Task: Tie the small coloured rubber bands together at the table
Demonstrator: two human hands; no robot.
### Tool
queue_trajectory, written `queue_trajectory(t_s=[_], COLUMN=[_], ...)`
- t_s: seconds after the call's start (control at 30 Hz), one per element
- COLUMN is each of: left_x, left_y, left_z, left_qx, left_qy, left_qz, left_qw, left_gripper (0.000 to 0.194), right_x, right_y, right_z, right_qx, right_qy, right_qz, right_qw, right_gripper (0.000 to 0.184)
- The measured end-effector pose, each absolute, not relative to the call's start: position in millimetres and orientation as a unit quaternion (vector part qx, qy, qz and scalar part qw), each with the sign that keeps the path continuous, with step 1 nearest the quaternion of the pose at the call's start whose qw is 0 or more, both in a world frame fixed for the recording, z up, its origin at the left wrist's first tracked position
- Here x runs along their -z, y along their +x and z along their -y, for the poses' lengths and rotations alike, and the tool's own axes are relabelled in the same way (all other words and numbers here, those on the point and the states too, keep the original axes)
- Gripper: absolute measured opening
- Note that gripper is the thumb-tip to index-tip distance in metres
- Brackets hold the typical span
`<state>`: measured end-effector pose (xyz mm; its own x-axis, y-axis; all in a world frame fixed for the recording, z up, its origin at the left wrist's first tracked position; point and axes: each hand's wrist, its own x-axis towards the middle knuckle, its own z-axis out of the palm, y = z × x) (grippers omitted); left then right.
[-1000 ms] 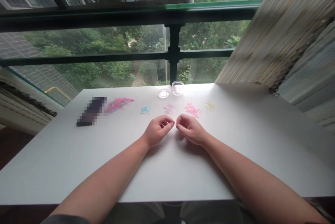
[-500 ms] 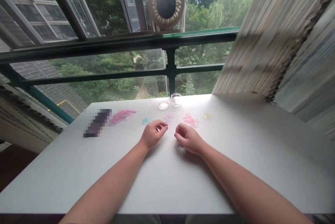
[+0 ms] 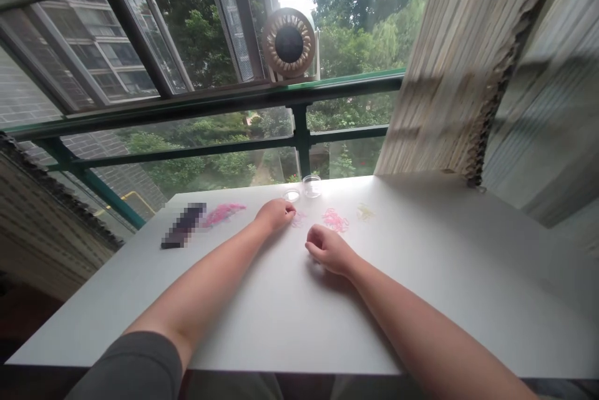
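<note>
My left hand (image 3: pixel 276 215) reaches forward over the white table, its fingertips pinched together at the edge of a small pale pink pile (image 3: pixel 298 219) of thin strands or loops. Whatever is between those fingertips is too small to make out. Closer to me, my right hand (image 3: pixel 331 250) rests with its fingers curled towards the thumb; their contents, if any, are hidden. Just beyond it lies a brighter pink pile (image 3: pixel 336 219) of small loops resembling elastic bands. A yellowish pile (image 3: pixel 365 211) sits to its right. The blue pile is hidden behind my left hand.
Two clear round pieces, a shallow dish (image 3: pixel 291 196) and a taller container (image 3: pixel 312 186), stand at the table's back edge. A long pink heap (image 3: pixel 224 213) lies left, beside a blurred dark object (image 3: pixel 184 225). A round fan (image 3: pixel 289 43) stands above the green railing (image 3: pixel 210 104).
My left hand has moved forward to the pale pink pile, covering the blue one, and its fingers have closed. My right hand stays nearly in place. The view has tilted up slightly.
</note>
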<state>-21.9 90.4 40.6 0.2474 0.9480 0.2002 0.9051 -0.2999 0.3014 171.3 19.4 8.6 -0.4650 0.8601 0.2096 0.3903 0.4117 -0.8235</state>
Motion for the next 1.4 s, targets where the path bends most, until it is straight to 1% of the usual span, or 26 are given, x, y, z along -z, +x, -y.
queue_trajectory(t_s=[0.17, 0.37, 0.63, 0.8, 0.93, 1.1, 1.23, 1.4], left_x=[-40, -41, -41, -35, -41, -50, -46, -39], left_y=[-19, -21, -32, -29, -34, -51, -56, -49], left_z=[-94, -97, -94, -94, -96, -92, -83, -75], left_qx=[-0.163, -0.183, -0.221, -0.226, -0.226, -0.177, -0.121, -0.107], left_qy=[0.785, 0.772, 0.743, 0.737, 0.734, 0.744, 0.761, 0.768], left_qz=[-0.595, -0.604, -0.623, -0.627, -0.631, -0.637, -0.629, -0.626], left_qw=[0.063, 0.078, 0.104, 0.115, 0.112, 0.1, 0.101, 0.083], left_gripper=[0.017, 0.018, 0.024, 0.025, 0.028, 0.025, 0.025, 0.026], right_x=[-9, -9, -8, -9, -9, -10, -11, -10], right_y=[170, 170, 170, 171, 171, 171, 170, 171], right_z=[-18, -19, -19, -19, -20, -18, -17, -17], right_qx=[-0.364, -0.359, -0.352, -0.355, -0.358, -0.358, -0.347, -0.344], right_qy=[-0.401, -0.4, -0.392, -0.393, -0.395, -0.395, -0.396, -0.393], right_qz=[0.776, 0.78, 0.789, 0.788, 0.786, 0.79, 0.798, 0.801], right_qw=[0.324, 0.321, 0.318, 0.313, 0.313, 0.303, 0.293, 0.292], right_gripper=[0.003, 0.002, 0.003, 0.003, 0.004, 0.003, 0.003, 0.004])
